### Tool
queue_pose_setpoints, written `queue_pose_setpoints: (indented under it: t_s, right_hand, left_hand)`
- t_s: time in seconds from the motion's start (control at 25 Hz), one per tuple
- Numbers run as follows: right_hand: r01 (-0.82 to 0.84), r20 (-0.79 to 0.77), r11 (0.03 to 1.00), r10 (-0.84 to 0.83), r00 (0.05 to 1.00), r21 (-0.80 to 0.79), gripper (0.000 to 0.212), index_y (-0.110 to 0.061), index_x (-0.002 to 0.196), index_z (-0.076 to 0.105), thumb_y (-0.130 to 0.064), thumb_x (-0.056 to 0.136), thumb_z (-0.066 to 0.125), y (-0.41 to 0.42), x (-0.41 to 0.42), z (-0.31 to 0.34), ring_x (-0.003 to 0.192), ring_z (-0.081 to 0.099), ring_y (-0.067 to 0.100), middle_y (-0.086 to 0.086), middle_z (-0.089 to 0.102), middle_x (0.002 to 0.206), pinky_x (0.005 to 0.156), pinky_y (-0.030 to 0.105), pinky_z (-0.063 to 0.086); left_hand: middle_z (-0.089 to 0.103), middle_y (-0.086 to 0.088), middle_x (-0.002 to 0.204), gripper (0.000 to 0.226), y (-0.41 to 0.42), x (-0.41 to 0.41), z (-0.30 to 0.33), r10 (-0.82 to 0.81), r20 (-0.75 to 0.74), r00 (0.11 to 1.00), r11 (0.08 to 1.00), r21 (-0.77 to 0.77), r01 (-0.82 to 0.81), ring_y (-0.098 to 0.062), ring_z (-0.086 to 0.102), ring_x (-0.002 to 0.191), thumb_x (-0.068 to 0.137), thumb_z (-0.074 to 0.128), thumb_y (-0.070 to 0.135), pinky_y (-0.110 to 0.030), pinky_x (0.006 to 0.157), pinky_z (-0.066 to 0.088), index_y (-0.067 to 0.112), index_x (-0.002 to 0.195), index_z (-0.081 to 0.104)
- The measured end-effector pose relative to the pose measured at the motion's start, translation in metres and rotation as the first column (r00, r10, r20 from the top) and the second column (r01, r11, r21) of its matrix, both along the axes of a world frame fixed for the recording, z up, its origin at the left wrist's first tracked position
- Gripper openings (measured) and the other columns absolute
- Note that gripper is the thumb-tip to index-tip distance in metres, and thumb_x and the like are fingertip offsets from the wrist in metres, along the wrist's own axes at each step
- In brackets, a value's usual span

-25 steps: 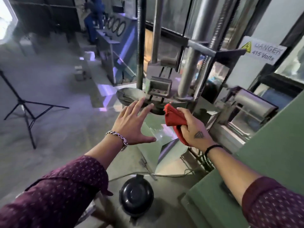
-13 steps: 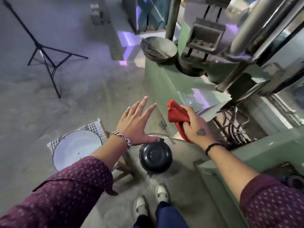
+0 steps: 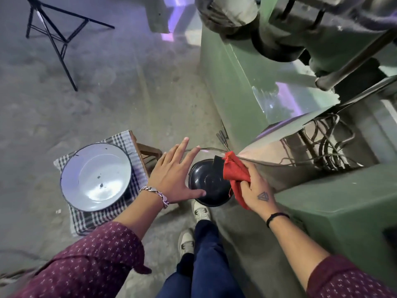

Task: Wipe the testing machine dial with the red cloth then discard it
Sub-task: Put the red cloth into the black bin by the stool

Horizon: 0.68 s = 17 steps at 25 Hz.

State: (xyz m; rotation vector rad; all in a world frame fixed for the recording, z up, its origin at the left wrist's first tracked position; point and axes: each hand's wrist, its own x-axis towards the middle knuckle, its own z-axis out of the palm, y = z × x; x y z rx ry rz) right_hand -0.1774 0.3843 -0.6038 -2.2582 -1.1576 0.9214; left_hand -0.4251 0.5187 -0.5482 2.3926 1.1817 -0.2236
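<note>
My right hand [image 3: 256, 188] grips the crumpled red cloth [image 3: 235, 172], which hangs just over the right side of a round black bin [image 3: 207, 183] on the floor. The bin's lid looks shut, with a small flap raised at its far edge. My left hand [image 3: 175, 174] is open with fingers spread, hovering over the bin's left side, thumb across its rim. The green testing machine [image 3: 240, 82] rises at the right; its dial is out of view.
A white enamel basin [image 3: 95, 176] sits on a checked cloth over a small wooden stool at the left. A black tripod [image 3: 55, 37] stands at the far left. Loose cables [image 3: 328, 145] lie by the machine base. My feet are just below the bin.
The view has tilted from the machine down to the floor. Both hands have dropped towards the black bin, the right one still holding the red cloth.
</note>
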Motion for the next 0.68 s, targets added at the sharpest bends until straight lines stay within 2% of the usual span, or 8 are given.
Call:
queue_pose_setpoints:
  t_s: [0.12, 0.24, 0.36, 0.48, 0.68]
  right_hand:
    - [0.011, -0.005, 0.998, -0.012, 1.000, -0.060, 0.066, -0.028, 0.153, 0.059, 0.001, 0.093, 0.060, -0.008, -0.001, -0.042, 0.107, 0.076, 0.042, 0.015, 0.080, 0.128, 0.085, 0.039, 0.053]
    - [-0.019, -0.032, 0.997, 0.017, 0.999, -0.073, 0.066, -0.021, 0.152, 0.063, 0.007, 0.092, 0.060, -0.017, -0.007, -0.075, 0.108, 0.077, 0.041, 0.016, 0.081, 0.127, 0.087, 0.037, 0.054]
    - [-0.116, -0.040, 0.988, 0.113, 0.993, -0.103, 0.064, -0.019, 0.150, 0.067, 0.008, 0.092, 0.062, -0.025, -0.016, -0.102, 0.113, 0.077, 0.040, 0.013, 0.081, 0.132, 0.084, 0.024, 0.041]
    - [-0.191, -0.075, 0.973, 0.182, 0.980, -0.133, 0.063, -0.017, 0.150, 0.068, 0.008, 0.092, 0.064, -0.025, -0.021, -0.125, 0.121, 0.075, 0.041, 0.011, 0.077, 0.143, 0.085, 0.015, 0.037]
    - [-0.239, -0.084, 0.952, 0.227, 0.970, -0.190, 0.062, -0.024, 0.151, 0.064, 0.001, 0.094, 0.063, -0.013, -0.025, -0.151, 0.126, 0.072, 0.038, 0.003, 0.074, 0.149, 0.088, 0.023, 0.039]
  left_hand:
    - [-0.016, 0.002, 0.184, 0.137, 0.007, 0.002, -0.033, 0.022, -0.022, 1.000, 0.998, -0.050, -0.023, -0.031, 0.006, 0.170, 0.063, 0.067, 0.093, -0.054, 0.135, 0.021, 0.045, 0.172, -0.001]
    - [-0.016, 0.001, 0.184, 0.136, 0.011, 0.005, -0.062, 0.003, -0.051, 0.999, 0.996, -0.087, -0.007, -0.031, 0.006, 0.170, 0.065, 0.069, 0.091, -0.054, 0.135, 0.020, 0.044, 0.172, -0.001]
    - [-0.016, 0.001, 0.184, 0.137, 0.013, 0.007, -0.086, -0.017, -0.063, 0.998, 0.994, -0.105, 0.010, -0.031, 0.007, 0.169, 0.064, 0.070, 0.091, -0.053, 0.135, 0.019, 0.045, 0.171, -0.002]
    - [-0.015, 0.001, 0.185, 0.138, 0.012, 0.007, -0.108, -0.017, -0.066, 0.998, 0.992, -0.123, 0.009, -0.031, 0.007, 0.169, 0.063, 0.069, 0.092, -0.053, 0.135, 0.020, 0.046, 0.171, -0.003]
    - [-0.012, 0.001, 0.185, 0.138, 0.013, 0.005, -0.131, -0.003, -0.044, 0.999, 0.991, -0.132, -0.003, -0.032, 0.009, 0.169, 0.061, 0.069, 0.093, -0.053, 0.133, 0.021, 0.046, 0.171, 0.001]
